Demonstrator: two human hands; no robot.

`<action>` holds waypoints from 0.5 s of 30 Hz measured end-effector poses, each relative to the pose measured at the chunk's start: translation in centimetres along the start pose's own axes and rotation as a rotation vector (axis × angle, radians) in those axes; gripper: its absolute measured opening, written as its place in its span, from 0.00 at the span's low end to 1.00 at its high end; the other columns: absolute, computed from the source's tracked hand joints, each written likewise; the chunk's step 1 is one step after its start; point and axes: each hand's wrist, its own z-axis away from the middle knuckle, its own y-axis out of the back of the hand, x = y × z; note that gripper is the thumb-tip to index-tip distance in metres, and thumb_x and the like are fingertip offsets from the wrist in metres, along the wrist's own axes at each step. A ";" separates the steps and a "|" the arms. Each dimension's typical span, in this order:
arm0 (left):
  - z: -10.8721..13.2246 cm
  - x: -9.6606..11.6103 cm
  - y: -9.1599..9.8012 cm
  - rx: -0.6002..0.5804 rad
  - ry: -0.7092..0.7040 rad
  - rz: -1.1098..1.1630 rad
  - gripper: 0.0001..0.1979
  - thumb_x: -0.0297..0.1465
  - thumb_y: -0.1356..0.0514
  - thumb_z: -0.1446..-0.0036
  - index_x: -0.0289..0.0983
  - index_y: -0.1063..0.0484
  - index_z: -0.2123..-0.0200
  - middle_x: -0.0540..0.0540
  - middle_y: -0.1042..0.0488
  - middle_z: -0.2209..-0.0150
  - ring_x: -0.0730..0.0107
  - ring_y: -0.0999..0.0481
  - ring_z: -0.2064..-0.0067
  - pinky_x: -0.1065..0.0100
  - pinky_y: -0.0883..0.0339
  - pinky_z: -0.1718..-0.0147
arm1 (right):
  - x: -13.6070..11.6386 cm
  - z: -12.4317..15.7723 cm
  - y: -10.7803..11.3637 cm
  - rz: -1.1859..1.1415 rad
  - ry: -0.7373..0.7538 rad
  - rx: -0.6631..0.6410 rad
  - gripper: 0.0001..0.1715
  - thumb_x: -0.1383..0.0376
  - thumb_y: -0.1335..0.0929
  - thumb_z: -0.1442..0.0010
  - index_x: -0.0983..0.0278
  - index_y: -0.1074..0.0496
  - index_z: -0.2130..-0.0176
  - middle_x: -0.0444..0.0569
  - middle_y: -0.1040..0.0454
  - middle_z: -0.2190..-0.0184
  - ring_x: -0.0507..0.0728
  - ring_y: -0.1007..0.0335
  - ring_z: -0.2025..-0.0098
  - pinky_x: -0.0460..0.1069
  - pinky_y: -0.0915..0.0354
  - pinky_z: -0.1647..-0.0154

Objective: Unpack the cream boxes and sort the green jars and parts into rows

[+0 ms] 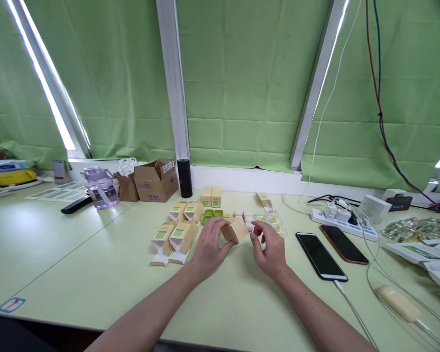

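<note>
My left hand [210, 247] grips a small tan cardboard box [235, 229] just above the pale green table [77, 264], fingers curled round its left side. My right hand [269, 249] is at the box's right end, its fingertips pinched together by the flap; I cannot make out whether they hold anything. To the left lie several open tan boxes with green labels [176, 237]. Behind the hands sit small green trays [212, 213], little white pieces [244, 215] and clear plastic pieces [273, 220].
Two phones [320, 255] [342, 243] lie at the right beside a white power strip [339, 218] with cables. A purple water bottle [100, 188], brown cartons [156, 181] and a black cylinder [184, 178] stand at the back. Two shut tan boxes [211, 195] stand further back.
</note>
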 end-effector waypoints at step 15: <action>0.5 0.4 0.6 0.013 -0.169 -0.253 0.16 0.25 0.39 0.38 0.45 0.32 0.49 0.41 0.25 0.53 0.53 0.25 0.45 0.48 0.38 0.43 | -1.7 0.3 0.0 -0.179 0.155 -0.027 0.29 0.65 0.32 0.35 0.60 0.41 0.38 0.61 0.29 0.43 0.67 0.30 0.40 0.60 0.22 0.56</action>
